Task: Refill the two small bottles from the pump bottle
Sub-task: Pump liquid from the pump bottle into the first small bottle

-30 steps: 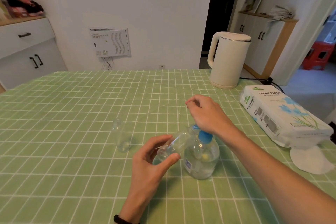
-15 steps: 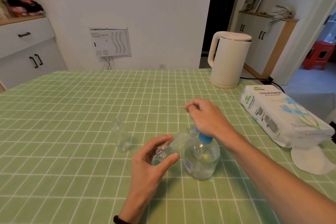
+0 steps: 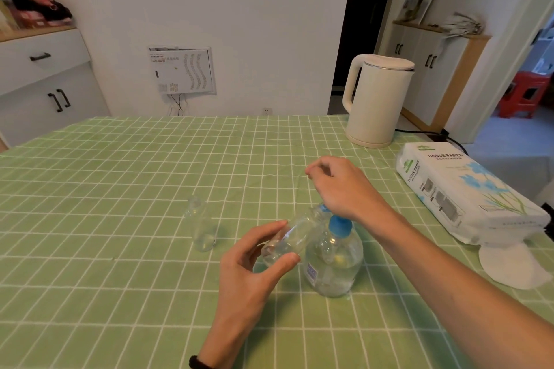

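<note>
A clear round pump bottle [image 3: 332,260] with a blue collar stands on the green checked tablecloth. The heel of my right hand [image 3: 338,186] rests on its pump head, which is hidden beneath it; the fingers are curled and hold nothing. My left hand [image 3: 254,260] grips a small clear bottle [image 3: 292,237], tilted with its mouth up against the pump spout. The second small clear bottle [image 3: 201,223] stands upright and uncapped to the left, apart from both hands.
A cream electric kettle [image 3: 374,99] stands at the far right of the table, its cord running off the edge. A pack of tissue paper [image 3: 461,189] and a white round pad [image 3: 509,263] lie at the right edge.
My right hand dipped onto the pump head half a second ago and has since risen slightly. My left hand and the tilted small bottle stay in place.
</note>
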Demonstrator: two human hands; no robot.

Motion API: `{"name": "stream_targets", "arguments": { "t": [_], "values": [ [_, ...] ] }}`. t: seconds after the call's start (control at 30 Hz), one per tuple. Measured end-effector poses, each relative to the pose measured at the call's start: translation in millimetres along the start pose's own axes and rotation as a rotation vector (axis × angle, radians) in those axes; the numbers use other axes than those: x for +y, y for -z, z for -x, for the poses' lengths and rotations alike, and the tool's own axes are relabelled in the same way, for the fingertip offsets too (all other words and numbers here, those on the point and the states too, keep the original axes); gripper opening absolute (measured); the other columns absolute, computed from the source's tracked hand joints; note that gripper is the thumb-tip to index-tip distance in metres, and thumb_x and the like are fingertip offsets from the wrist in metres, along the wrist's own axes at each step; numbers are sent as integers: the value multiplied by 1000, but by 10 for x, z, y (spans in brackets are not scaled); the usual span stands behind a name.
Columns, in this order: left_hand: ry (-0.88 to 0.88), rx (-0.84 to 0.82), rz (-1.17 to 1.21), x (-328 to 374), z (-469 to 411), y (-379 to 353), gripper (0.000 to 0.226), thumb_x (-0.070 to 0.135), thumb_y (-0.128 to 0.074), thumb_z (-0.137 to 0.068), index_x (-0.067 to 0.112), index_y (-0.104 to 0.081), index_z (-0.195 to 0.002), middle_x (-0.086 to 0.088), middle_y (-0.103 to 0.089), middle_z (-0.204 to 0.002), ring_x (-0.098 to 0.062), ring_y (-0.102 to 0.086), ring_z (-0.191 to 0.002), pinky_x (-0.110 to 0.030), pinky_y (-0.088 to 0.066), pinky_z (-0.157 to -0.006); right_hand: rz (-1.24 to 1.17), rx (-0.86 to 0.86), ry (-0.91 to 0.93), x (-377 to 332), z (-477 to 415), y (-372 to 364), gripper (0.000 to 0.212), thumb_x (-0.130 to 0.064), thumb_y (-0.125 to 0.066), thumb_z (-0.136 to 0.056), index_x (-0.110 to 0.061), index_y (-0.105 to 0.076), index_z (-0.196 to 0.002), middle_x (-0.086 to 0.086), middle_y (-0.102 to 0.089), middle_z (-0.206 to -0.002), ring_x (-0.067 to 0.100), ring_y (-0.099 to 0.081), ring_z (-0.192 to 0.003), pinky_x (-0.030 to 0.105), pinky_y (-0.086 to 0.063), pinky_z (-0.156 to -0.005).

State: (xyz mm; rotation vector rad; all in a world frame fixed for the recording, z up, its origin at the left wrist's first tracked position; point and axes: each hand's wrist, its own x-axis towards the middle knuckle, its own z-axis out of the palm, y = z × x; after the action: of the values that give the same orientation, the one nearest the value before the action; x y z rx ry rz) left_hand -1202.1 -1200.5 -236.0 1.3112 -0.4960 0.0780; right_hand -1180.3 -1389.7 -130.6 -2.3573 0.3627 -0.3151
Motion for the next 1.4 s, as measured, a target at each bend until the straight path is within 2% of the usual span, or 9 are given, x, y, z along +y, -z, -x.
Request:
{"name": "stream_targets", "arguments": {
  "t": [0.23,0.37,0.53,0.8,0.97,1.07,1.23,1.33,1.4],
  "values": [
    [14,-13,-60,-16,7,41,48,31,-91,-69,39,-80,-116,6,-81,-119,-18,-74,-119,-28,-59,-100,-4,-18,-22,76,38,-71,30,-27,-44,-106,-19,-73,-109,-6,-70,-77,8,-50,-53,29,-39,-54],
    [9,-14,-60,7,14,41,48,32,-91,-69,40,-80,-115,7,-81,-120,-16,-74,-118,-21,-57,-98,-4,-4,-23,63,32,-52,29,-28,-45,-106,-18,-73,-106,-10,-59,-63,10,-51,-54,30,-40,-54],
    [-3,-8,-22,27,7,-5,49,27,-92,-67,40,-81,-113,5,-82,-117,-14,-76,-114,-18,-57,-95,7,14,28,-12,18,18,24,-32,-47,-106,-23,-69,-105,-7,-72,-85,15,-67,-78,33,-53,-67],
    [-16,-2,-31,-20,-4,14,49,28,-92,-68,39,-81,-114,5,-82,-117,-17,-76,-114,-18,-57,-94,-12,11,-14,47,-6,-30,30,-27,-47,-105,-14,-74,-105,-3,-68,-72,13,-53,-56,32,-45,-58],
    [-6,-5,-44,-21,-1,29,48,30,-91,-69,41,-80,-114,5,-82,-117,-18,-76,-115,-19,-56,-97,-4,-16,-18,62,50,-62,30,-25,-46,-106,-18,-75,-109,-8,-69,-76,7,-51,-56,29,-38,-55],
    [-2,-5,-46,-1,7,23,48,31,-92,-68,41,-81,-114,6,-82,-117,-16,-75,-115,-19,-57,-96,-12,-12,-27,45,51,-34,29,-27,-47,-106,-16,-74,-106,-6,-66,-71,11,-53,-56,31,-43,-56],
    [-6,-11,-22,36,3,1,49,29,-92,-68,40,-81,-114,5,-82,-117,-15,-76,-113,-18,-58,-94,-6,17,23,-31,20,17,28,-34,-48,-106,-19,-70,-98,-3,-68,-74,15,-59,-66,38,-54,-67],
    [-8,-12,-16,36,1,3,50,29,-92,-67,41,-81,-114,6,-82,-117,-14,-76,-114,-17,-57,-95,-29,22,20,-10,7,5,27,-32,-48,-106,-18,-72,-101,-6,-68,-73,11,-58,-61,35,-51,-62],
    [-7,-13,-13,24,-1,2,50,28,-92,-67,40,-81,-114,6,-82,-118,-14,-76,-114,-18,-57,-95,-48,24,12,28,-4,-13,28,-30,-47,-106,-21,-73,-105,-7,-74,-80,2,-56,-54,31,-47,-57]
  ]
}}
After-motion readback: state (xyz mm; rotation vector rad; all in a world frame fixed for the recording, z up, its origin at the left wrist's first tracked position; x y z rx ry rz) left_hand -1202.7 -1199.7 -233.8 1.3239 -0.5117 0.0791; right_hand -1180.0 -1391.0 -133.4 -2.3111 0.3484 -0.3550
